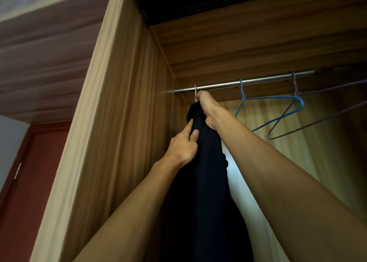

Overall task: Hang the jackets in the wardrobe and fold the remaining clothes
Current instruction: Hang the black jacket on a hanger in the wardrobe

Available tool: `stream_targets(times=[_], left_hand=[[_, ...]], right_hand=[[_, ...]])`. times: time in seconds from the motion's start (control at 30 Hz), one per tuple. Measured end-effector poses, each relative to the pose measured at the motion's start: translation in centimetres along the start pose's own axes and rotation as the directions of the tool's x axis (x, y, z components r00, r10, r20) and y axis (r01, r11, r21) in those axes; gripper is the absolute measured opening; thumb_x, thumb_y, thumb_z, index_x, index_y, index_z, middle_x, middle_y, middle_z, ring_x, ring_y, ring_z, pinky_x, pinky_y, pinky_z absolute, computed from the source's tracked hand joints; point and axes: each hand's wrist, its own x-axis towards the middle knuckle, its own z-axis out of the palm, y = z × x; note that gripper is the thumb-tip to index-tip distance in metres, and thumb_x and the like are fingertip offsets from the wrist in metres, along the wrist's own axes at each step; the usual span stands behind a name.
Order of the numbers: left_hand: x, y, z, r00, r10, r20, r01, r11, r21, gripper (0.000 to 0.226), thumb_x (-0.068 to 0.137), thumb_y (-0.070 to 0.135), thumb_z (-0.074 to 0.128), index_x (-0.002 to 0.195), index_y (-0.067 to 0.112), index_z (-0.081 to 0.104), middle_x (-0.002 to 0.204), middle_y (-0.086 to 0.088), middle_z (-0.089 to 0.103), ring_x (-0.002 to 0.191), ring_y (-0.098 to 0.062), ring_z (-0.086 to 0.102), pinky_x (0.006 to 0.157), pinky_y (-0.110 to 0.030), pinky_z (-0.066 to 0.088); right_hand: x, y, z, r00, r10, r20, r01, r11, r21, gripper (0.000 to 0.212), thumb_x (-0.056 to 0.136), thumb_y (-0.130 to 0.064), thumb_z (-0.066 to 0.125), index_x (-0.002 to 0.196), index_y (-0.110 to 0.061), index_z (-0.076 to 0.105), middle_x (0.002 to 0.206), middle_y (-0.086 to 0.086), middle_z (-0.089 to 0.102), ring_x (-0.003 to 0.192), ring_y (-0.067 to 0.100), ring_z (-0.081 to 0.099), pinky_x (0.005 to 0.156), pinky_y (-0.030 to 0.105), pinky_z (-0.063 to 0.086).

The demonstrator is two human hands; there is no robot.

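Both hands grip the dark, soft jacket [206, 162]: my right hand [210, 111] bunches its collar under the smooth metal rail [248, 81], my left hand [183, 144] pinches the fabric. A thin white hanger hook [195, 92] loops over the rail inside the wood-grain wardrobe [123, 103].

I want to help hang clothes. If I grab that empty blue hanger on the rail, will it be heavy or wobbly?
Probably light: the blue hanger looks like thin wire. It would likely swing easily, since only its hook rests over the rail. It may also bend a little.

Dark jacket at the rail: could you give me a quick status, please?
Right hand gripping dark jacket top. Left hand pinching its side. White hanger hook on rail. Blue hanger empty alongside.
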Motion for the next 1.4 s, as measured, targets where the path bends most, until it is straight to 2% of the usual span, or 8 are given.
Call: stream_targets(times=[0.27,0.37,0.53,0.67,0.8,1.1,1.27,1.4], left_hand=[[-2.2,-0.2,-0.4,0.997,-0.009,-0.078,0.017,0.995,0.102,0.054,0.105,0.032,0.035,0.157,0.027,0.019,0.147,-0.016,0.046,0.133,-0.035,0.045,0.112,-0.049,0.037],[-4.2,0.6,-0.8,0.997,0.024,-0.069,-0.011,0.984,0.177,0.056,0.100,0.021,0.039,0.154,0.022,0.023,0.137,-0.020,0.049,0.123,-0.038,0.050,0.105,-0.052,0.043],[-9.2,1.7,-1.5,0.996,0.077,-0.045,-0.061,0.957,0.283,0.067,0.096,0.013,0.048,0.156,0.017,0.018,0.143,-0.020,0.040,0.125,-0.039,0.048,0.101,-0.048,0.045],[-13.4,1.4,-1.7,0.997,0.076,0.000,-0.072,0.949,0.306,0.073,0.094,0.010,0.051,0.157,0.015,0.014,0.153,-0.023,0.030,0.129,-0.041,0.045,0.100,-0.046,0.042],[-18.4,0.1,-1.4,0.989,0.123,0.080,-0.141,0.950,0.278,0.074,0.094,0.008,0.051,0.157,0.011,0.013,0.144,-0.022,0.039,0.124,-0.038,0.048,0.096,-0.043,0.044],[-30.0,0.1,0.7,0.965,0.021,0.262,-0.103,0.947,0.305,0.064,0.096,0.006,0.046,0.155,0.005,0.022,0.139,-0.022,0.047,0.117,-0.036,0.054,0.092,-0.044,0.051],[-36.2,4.4,2.0,0.982,0.066,0.175,-0.104,0.971,0.217,0.058,0.096,0.010,0.047,0.152,0.010,0.030,0.135,-0.018,0.049,0.110,-0.034,0.058,0.084,-0.042,0.051],[-40.6,9.1,3.1,0.956,0.144,0.255,-0.198,0.960,0.199,0.045,0.094,0.016,0.049,0.139,0.013,0.046,0.125,-0.015,0.048,0.107,-0.031,0.056,0.074,-0.040,0.051]], right_hand=[[-2.9,0.6,0.1,0.996,-0.071,-0.051,0.055,0.960,-0.274,0.044,0.096,-0.034,0.049,0.132,-0.009,0.055,0.117,0.009,0.063,0.102,0.027,0.061,0.091,0.036,0.051],[-5.1,1.7,-0.4,0.975,-0.150,-0.165,0.087,0.937,-0.337,0.054,0.098,-0.046,0.041,0.133,-0.007,0.056,0.126,0.012,0.063,0.111,0.031,0.061,0.100,0.042,0.049],[-11.5,4.6,-2.3,0.896,-0.381,-0.227,0.212,0.817,-0.537,0.045,0.104,-0.035,0.035,0.074,-0.012,0.059,0.089,0.007,0.065,0.083,0.022,0.058,0.076,0.035,0.044],[-17.0,7.7,-4.4,0.882,-0.442,-0.163,0.213,0.681,-0.700,0.038,0.100,-0.022,0.037,0.067,-0.013,0.052,0.067,-0.001,0.054,0.066,0.015,0.048,0.061,0.035,0.035],[-22.9,9.7,-6.7,0.906,-0.402,-0.132,0.134,0.570,-0.811,0.033,0.099,-0.023,0.039,0.103,-0.011,0.069,0.095,0.000,0.068,0.087,0.016,0.060,0.074,0.030,0.046],[-36.1,12.7,-12.6,0.986,-0.092,-0.138,-0.101,0.325,-0.940,0.032,0.097,-0.019,0.048,0.122,-0.009,0.066,0.120,0.008,0.068,0.105,0.026,0.064,0.090,0.033,0.053],[-44.0,11.5,-16.7,0.968,0.083,-0.237,-0.251,0.297,-0.921,0.033,0.097,-0.016,0.051,0.125,-0.008,0.065,0.123,0.012,0.067,0.113,0.030,0.062,0.098,0.034,0.050],[-50.9,9.3,-20.4,0.932,0.149,-0.330,-0.358,0.245,-0.901,0.030,0.092,-0.017,0.057,0.120,-0.012,0.068,0.118,0.011,0.069,0.113,0.029,0.063,0.094,0.028,0.048]])
